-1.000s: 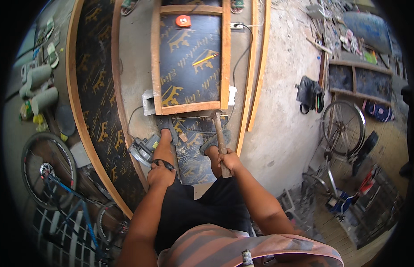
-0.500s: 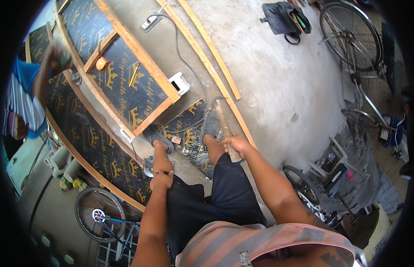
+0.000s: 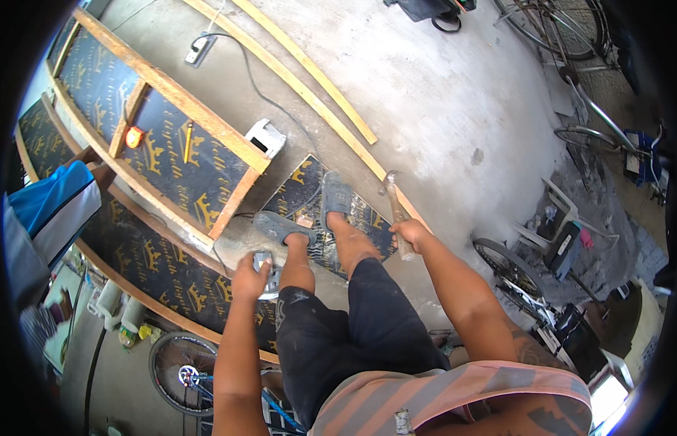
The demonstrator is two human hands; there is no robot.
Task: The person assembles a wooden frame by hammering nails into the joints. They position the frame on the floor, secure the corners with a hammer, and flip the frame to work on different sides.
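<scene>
My right hand is wrapped round the wooden handle of a claw hammer, its metal head pointing up and away from me. Beneath the hammer runs the end of a long wooden strip on the floor. My left hand is closed, held left of my knee. What lies in its fingers I cannot make out. A grey metallic object shows beside that hand, partly hidden by it. My sandalled feet are by a black printed board offcut, one of them on it, with a small wooden block on top.
A wood-framed black panel, bearing an orange tape measure and a yellow pencil, lies left, its corner near a white hollow block. Another person's blue sleeve is at far left. Cable, power strip and bicycles surround.
The hammer and my right hand have shifted right and slightly down. My left hand has moved off my leg to the left. The other person has leaned further in over the panels.
</scene>
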